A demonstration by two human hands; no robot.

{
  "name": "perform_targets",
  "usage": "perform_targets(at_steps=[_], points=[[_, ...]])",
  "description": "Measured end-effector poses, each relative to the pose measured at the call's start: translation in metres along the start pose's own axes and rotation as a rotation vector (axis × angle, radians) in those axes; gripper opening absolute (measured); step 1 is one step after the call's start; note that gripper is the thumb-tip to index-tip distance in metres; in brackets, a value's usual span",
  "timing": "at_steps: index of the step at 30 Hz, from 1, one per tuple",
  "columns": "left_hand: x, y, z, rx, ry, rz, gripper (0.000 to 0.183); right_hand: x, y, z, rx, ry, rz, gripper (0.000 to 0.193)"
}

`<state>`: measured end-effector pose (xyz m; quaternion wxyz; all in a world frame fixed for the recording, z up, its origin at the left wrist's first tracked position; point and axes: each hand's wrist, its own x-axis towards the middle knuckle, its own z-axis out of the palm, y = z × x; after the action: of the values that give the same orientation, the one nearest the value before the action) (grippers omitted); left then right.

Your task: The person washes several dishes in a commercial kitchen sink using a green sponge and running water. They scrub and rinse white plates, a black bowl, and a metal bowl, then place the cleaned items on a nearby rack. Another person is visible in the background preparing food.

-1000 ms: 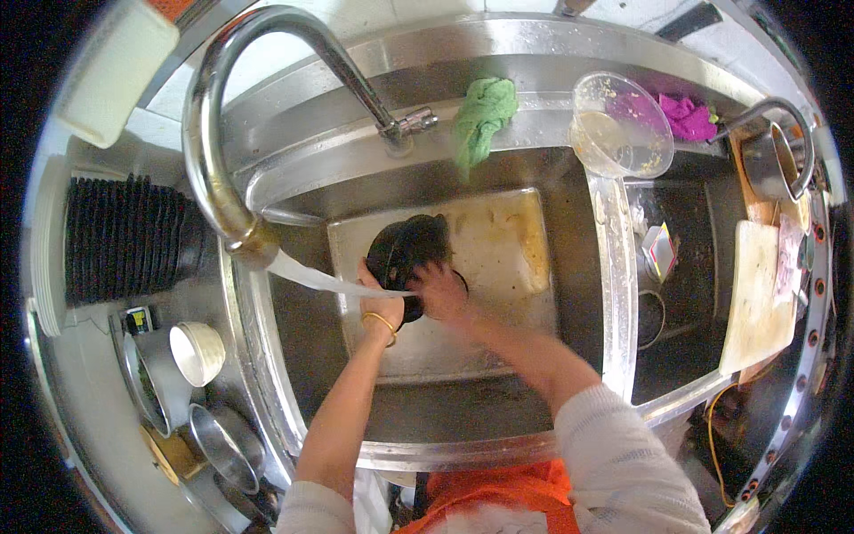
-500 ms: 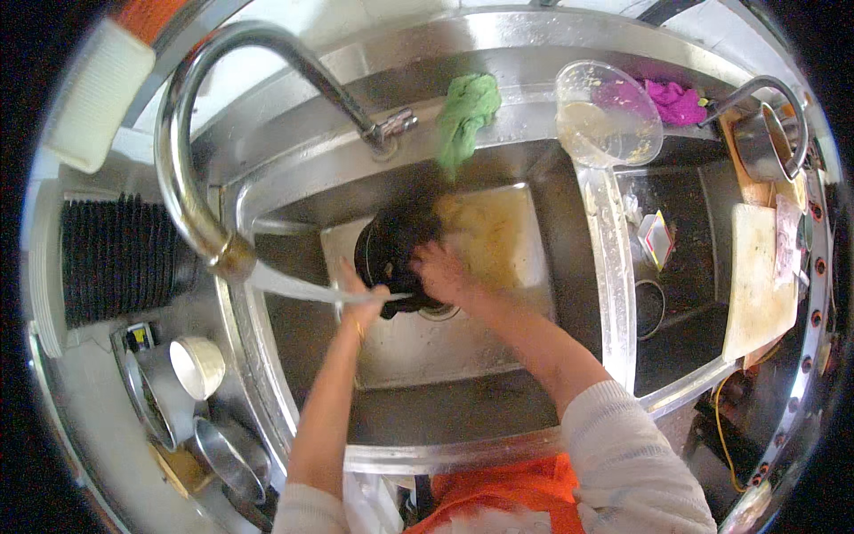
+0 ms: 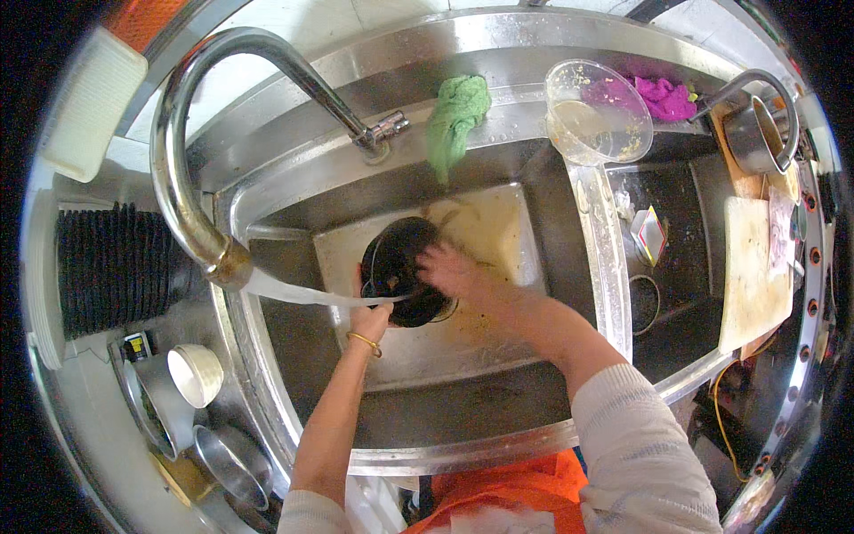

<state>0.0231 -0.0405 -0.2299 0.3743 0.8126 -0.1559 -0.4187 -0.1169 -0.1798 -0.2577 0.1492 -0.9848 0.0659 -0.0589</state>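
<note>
A black round bowl [image 3: 391,242] is tilted over the floor of the large steel sink [image 3: 427,418]. My left hand [image 3: 374,311] is closed on its near left rim, with the fingers partly hidden behind it. At the bowl's right side is my right hand [image 3: 449,269], blurred by motion, its fingertips reaching over the rim; whether they grip anything is unclear. From the curved faucet [image 3: 233,265] a water stream [image 3: 302,289] runs across to the bowl, just above my left hand. Brownish liquid [image 3: 485,236] spreads on the sink floor to the right.
On the back ledge lie a green cloth [image 3: 458,116], a clear plastic tub [image 3: 596,111] with residue and a magenta cloth [image 3: 663,98]. A second basin [image 3: 685,303] and a cutting board [image 3: 756,276] are at right. Stacked black dishes [image 3: 116,267] and metal bowls [image 3: 233,467] stand at left.
The bowl has turned so its round opening shows more clearly. My right hand has shifted slightly right and up at its rim, and my left hand slightly right. Brown liquid has spread or thinned.
</note>
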Motion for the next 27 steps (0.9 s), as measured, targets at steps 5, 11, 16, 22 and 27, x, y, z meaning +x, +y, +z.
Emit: perform_targets(at_steps=[5,11,16,22,27], points=[[0.000,0.000,0.005,0.184,0.010,0.081,0.077,0.004,-0.034,0.022,0.409,-0.080,0.520,0.021],[-0.005,0.038,0.004,-0.001,-0.094,-0.027,0.074,-0.014,0.017,0.022,-0.067,0.157,0.000,0.021],[0.000,0.012,0.048,-0.186,0.052,0.326,0.073,-0.003,0.035,0.008,0.044,-0.008,0.245,0.020],[0.000,-0.013,0.057,-0.248,0.238,0.056,0.066,-0.008,-0.025,0.008,0.912,-0.187,0.451,0.026],[-0.020,0.003,0.040,0.261,-0.027,0.028,0.057,-0.042,0.018,-0.002,-0.159,-0.320,-0.114,0.024]])
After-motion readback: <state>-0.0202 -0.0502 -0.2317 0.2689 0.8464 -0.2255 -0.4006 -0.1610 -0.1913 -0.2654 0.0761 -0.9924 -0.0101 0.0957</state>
